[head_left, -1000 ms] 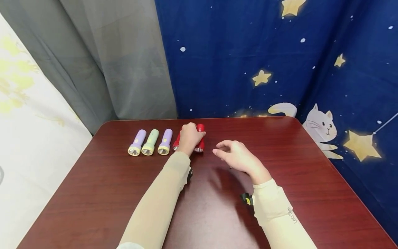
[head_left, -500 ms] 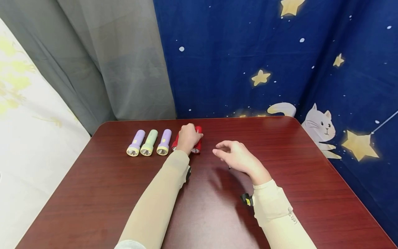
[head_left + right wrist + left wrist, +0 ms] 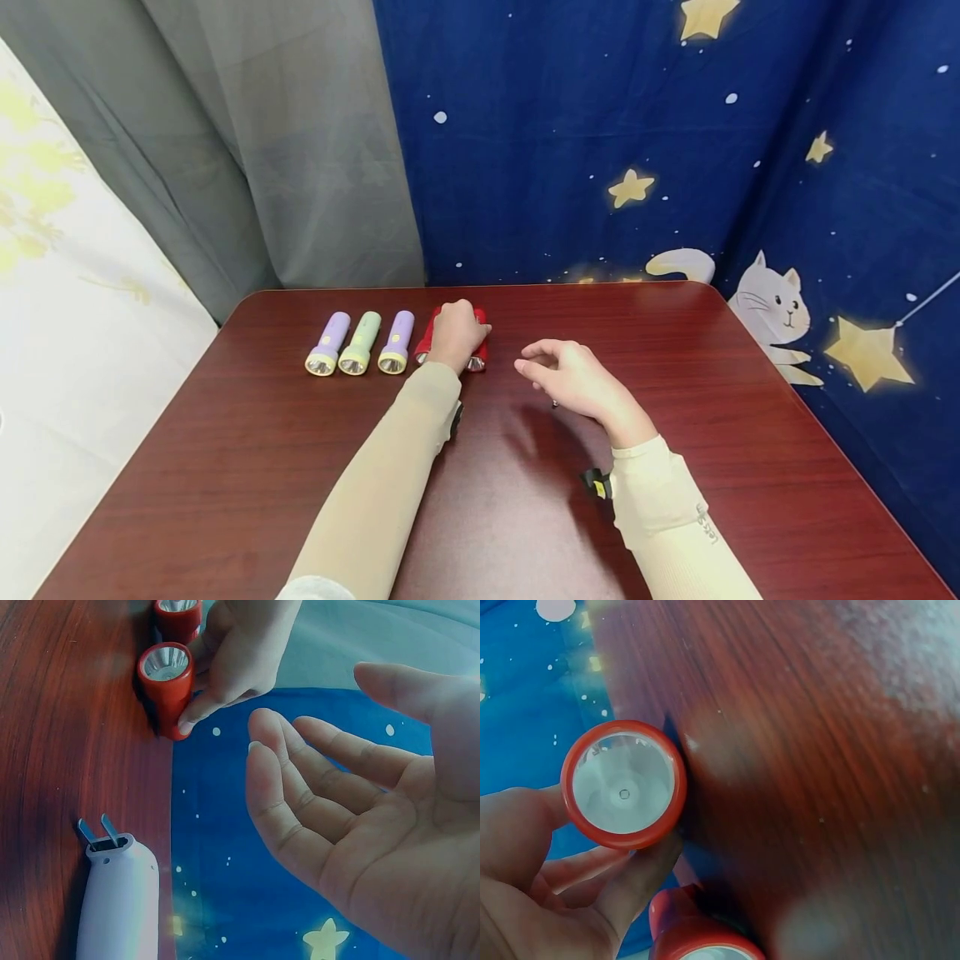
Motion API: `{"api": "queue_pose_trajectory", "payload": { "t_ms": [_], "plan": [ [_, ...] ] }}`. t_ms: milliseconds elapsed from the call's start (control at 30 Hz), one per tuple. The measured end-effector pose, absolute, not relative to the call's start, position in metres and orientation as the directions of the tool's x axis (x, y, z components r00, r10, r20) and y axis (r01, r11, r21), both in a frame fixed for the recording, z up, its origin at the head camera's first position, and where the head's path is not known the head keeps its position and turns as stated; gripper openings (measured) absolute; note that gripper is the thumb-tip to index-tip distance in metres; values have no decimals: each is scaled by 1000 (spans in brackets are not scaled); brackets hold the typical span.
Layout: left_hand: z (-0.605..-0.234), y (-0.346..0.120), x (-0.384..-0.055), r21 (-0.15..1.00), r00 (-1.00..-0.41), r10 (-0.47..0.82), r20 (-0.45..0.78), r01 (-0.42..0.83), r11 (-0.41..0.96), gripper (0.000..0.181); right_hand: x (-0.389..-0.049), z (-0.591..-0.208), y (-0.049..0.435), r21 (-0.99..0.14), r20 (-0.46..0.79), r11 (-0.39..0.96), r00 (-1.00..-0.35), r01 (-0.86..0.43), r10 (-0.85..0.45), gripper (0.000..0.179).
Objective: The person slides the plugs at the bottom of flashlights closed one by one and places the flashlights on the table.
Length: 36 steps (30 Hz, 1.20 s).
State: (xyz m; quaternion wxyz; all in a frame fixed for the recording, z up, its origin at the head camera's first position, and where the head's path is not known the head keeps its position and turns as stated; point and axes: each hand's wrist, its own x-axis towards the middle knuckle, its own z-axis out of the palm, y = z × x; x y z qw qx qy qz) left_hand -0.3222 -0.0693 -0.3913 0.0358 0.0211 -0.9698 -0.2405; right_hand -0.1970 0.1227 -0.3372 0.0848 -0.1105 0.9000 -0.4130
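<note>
My left hand (image 3: pixel 456 335) grips a red flashlight (image 3: pixel 477 360) between thumb and fingers at the far side of the table; its round lens (image 3: pixel 625 787) faces the left wrist camera. A second red flashlight (image 3: pixel 423 343) lies just left of it, partly hidden by that hand. My right hand (image 3: pixel 573 379) hovers over the table to the right, fingers loosely bent and holding nothing. Below it, in the right wrist view, lies a pale rounded handle (image 3: pixel 120 900) with two metal plug prongs; the right hand hides nearly all of it in the head view.
Left of the red pair lie a purple flashlight (image 3: pixel 397 342), a green flashlight (image 3: pixel 360 343) and another purple flashlight (image 3: pixel 327 344), lenses towards me. The reddish-brown table (image 3: pixel 247 467) ends at grey (image 3: pixel 322 167) and blue star-printed curtains (image 3: pixel 540 167).
The left hand has shifted the red flashlight slightly towards me and a little left. My right hand has stayed in nearly the same place.
</note>
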Motion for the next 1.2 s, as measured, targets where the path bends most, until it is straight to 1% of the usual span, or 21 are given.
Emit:
{"api": "queue_pose_trajectory", "payload": {
  "t_ms": [400,433,633,667,867,1000,1133,1200],
  "plan": [
    [-390,-67,-324,458,-998,-53,27,-35,888,34,-199,-338,130,-759,-55,637,-963,-130,-263,40],
    [-402,-70,-336,459,-998,-44,35,-23,888,36,-199,-337,131,-758,-54,639,-964,-131,-261,40],
    [-405,-67,-342,428,-999,-41,11,-33,903,44,-203,-335,139,-756,-47,643,-970,-122,-240,42],
    [-393,-64,-331,418,-999,-48,-1,-44,907,43,-204,-335,141,-748,-43,651,-971,-125,-236,42],
    [-392,-63,-329,414,-999,-48,-2,-44,909,44,-208,-340,154,-661,-56,742,-979,-111,-196,44],
    [-394,-65,-331,413,-999,-42,5,-36,910,44,-210,-345,162,-571,-97,817,-981,-86,-171,46],
    [-393,-65,-331,425,-999,-51,3,-45,904,41,-210,-351,167,-477,-148,874,-972,-91,-182,49],
    [-389,-64,-327,435,-998,-56,-13,-56,899,40,-209,-354,168,-455,-178,886,-966,-90,-190,51]
  ]
}}
